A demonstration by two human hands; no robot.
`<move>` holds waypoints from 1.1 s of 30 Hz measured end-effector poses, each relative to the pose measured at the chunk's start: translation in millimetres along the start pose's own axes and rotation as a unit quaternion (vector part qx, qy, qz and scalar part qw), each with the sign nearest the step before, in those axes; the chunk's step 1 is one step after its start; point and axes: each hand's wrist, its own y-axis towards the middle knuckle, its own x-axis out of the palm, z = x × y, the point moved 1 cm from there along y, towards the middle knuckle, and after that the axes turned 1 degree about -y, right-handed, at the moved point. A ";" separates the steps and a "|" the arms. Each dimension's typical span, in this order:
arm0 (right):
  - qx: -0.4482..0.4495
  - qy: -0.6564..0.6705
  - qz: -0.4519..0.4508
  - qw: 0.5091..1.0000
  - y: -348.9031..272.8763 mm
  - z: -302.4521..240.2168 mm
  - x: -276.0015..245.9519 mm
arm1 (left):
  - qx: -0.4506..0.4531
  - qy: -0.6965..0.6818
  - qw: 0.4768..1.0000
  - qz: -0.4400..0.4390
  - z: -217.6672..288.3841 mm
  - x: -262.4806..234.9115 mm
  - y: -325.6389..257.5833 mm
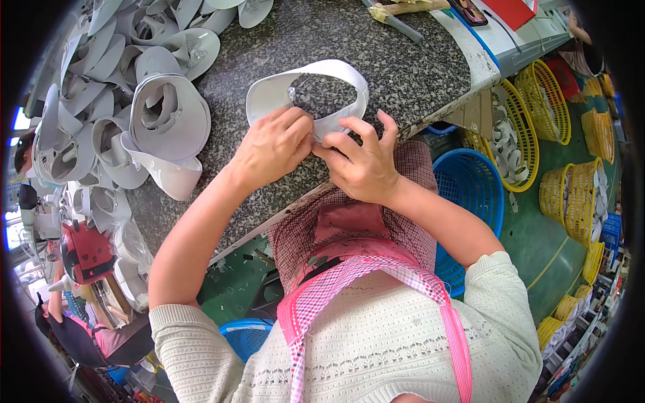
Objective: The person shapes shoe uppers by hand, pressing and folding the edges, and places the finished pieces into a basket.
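Observation:
A white ring-shaped plastic part (263, 99) with a wide curved band rests on the speckled stone tabletop (416, 80), close to its front edge. My left hand (277, 144) is closed on the part's near rim, fingers bent down and their tips hidden. Beside it, my right hand (363, 158) pinches the same near side between thumb and forefinger, with its other fingers raised and apart. The thumb nearly meets my left hand. Whether something small sits between the fingertips cannot be seen.
A big heap of similar white and grey parts (168, 111) covers the table's left side. At the back lies a hammer-like tool (396, 23). A blue basket (470, 181) stands beside my right forearm; yellow baskets (524, 134) stand beyond. Another person (101, 336) sits at the lower left.

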 end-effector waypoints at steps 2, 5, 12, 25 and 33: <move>0.001 -0.004 0.004 1.000 0.4 -2.5 -0.5 | -0.203 -0.078 0.972 0.085 -8.7 -3.7 -1.3; 0.025 0.026 -0.006 0.999 -1.2 0.1 -3.0 | -0.088 -0.032 0.995 0.038 -5.4 -10.4 -5.1; 0.000 0.054 0.027 0.998 -8.5 10.5 3.0 | -0.101 -0.114 0.987 0.056 5.0 2.5 -10.2; -0.002 0.088 0.027 0.996 -11.5 17.7 0.1 | 0.100 0.094 0.990 -0.035 11.0 -4.2 -0.9; -0.011 0.089 0.033 0.995 -11.8 17.5 0.5 | 0.038 -0.005 0.999 -0.004 1.4 6.4 2.8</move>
